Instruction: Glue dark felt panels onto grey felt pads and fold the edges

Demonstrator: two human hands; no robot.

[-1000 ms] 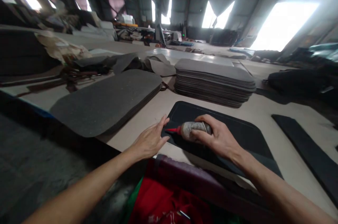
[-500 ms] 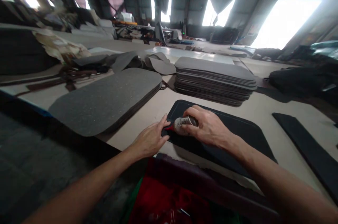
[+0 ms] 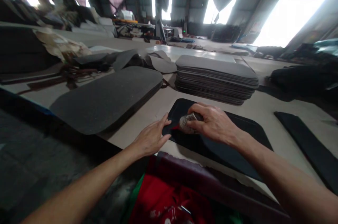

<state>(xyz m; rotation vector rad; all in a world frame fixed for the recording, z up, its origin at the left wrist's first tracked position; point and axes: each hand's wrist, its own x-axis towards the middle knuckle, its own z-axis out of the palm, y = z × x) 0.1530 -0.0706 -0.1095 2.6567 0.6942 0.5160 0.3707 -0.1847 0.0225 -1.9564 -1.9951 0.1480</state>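
A black panel with rounded corners (image 3: pixel 224 150) lies flat on the table in front of me. My right hand (image 3: pixel 211 120) is wrapped round a squeeze bottle (image 3: pixel 188 122), whitish and stained, tilted so that its red nozzle (image 3: pixel 175 127) points left, close over the panel's left part. Whether the nozzle tip touches the panel I cannot tell. My left hand (image 3: pixel 151 136) rests at the panel's left end, fingers stretched and apart, the fingertips on its edge.
Behind the panel stands a tall stack of grey rounded sheets (image 3: pixel 215 80). A lower stack of dark grey sheets (image 3: pixel 111 97) lies to the left, by the table edge. A long black strip (image 3: pixel 303 143) lies at the right. Grey offcuts (image 3: pixel 158 63) curl up farther back.
My right hand has shifted slightly right with the bottle, and the red nozzle has moved away from my left fingers. My left hand stays nearly in place.
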